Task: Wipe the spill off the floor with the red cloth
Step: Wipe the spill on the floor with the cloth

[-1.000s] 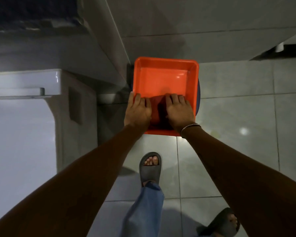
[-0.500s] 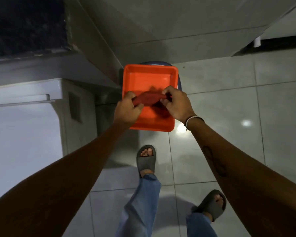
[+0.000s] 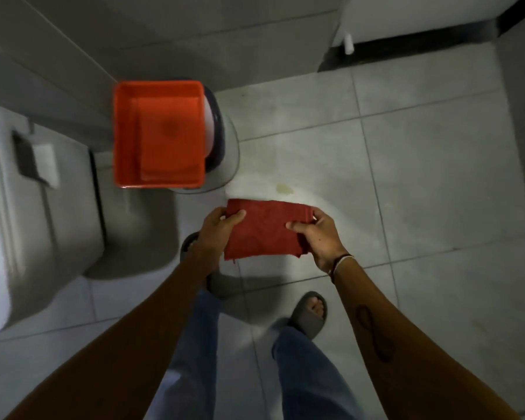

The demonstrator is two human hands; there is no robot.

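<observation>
The red cloth [image 3: 264, 230] hangs spread out in the air above the grey tiled floor, folded roughly into a rectangle. My left hand [image 3: 217, 227] pinches its upper left corner. My right hand [image 3: 319, 237] grips its right edge. Just beyond the cloth's top edge, a small yellowish spill [image 3: 284, 188] lies on a floor tile [image 3: 422, 183], with a pale wet-looking patch around it.
An orange square tub [image 3: 125, 137] sits on a round dark-rimmed container [image 3: 217, 137] at the upper left, against the wall. A white appliance [image 3: 22, 213] fills the left side. My feet in grey slippers [image 3: 308, 313] stand below the cloth. A door bottom [image 3: 406, 40] is at the upper right.
Both hands lifted the red cloth out of the orange tub, pulled it back toward me and to the right, and spread it open. The view shifted so the spill shows.
</observation>
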